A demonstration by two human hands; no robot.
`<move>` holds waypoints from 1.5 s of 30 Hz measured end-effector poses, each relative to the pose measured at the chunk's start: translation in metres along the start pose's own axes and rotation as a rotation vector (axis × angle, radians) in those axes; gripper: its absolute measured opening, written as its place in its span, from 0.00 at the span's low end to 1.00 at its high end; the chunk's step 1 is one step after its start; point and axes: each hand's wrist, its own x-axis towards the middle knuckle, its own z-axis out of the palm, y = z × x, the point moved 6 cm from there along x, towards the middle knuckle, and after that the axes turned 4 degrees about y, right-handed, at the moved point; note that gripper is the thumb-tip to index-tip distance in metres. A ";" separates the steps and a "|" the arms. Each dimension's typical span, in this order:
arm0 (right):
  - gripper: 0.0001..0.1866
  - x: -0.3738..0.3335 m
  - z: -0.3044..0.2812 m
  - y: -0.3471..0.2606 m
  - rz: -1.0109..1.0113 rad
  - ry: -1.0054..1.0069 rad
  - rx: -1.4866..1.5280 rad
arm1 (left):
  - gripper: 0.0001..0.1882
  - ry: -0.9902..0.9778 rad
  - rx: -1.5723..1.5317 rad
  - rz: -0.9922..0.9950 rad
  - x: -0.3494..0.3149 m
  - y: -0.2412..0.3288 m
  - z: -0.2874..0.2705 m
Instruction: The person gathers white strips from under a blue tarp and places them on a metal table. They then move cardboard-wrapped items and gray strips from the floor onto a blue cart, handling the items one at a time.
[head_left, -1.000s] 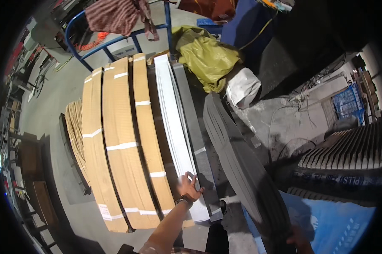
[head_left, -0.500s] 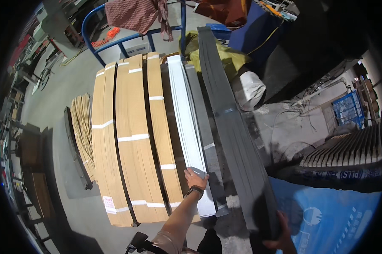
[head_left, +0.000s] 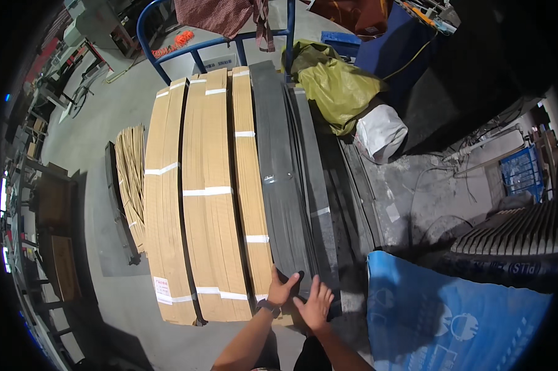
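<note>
A long bundle of dark grey strips (head_left: 278,148), taped across its middle, lies lengthwise beside the tan strip bundles. My left hand (head_left: 281,288), with a dark watch on the wrist, rests at the bundle's near end, thumb spread from the fingers. Just right of it is my right hand (head_left: 317,302), fingers stretched over the bundle's near right edge. Neither hand grips anything. Another grey bundle (head_left: 319,191) with a pale band lies along the right side. Three tan strip bundles with white bands, including a wide middle one (head_left: 208,154), stand on the left.
A blue tubular frame (head_left: 211,47) with a checked cloth stands at the far end. Right of it are a yellow-green sack (head_left: 334,89) and a white bag (head_left: 381,133). A blue printed sheet (head_left: 439,309) lies near right; loose tan strips (head_left: 129,179) are on the left floor.
The dark grey bundle has moved left from the right side and now lies where the white strips showed, which are out of sight. My right hand has come left beside my left hand.
</note>
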 end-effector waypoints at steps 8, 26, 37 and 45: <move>0.55 0.031 0.015 0.053 0.195 -0.288 0.415 | 0.39 -0.041 -0.229 -0.021 0.002 0.013 0.017; 0.44 -0.012 -0.183 0.103 0.203 -0.065 0.847 | 0.61 0.257 0.676 -0.070 0.076 0.062 0.084; 0.37 0.017 -0.161 0.107 0.168 0.086 0.857 | 0.64 0.307 0.802 -0.133 0.093 0.063 0.090; 0.37 0.007 -0.163 0.142 0.095 0.102 0.970 | 0.55 0.314 0.141 0.326 0.078 0.057 0.032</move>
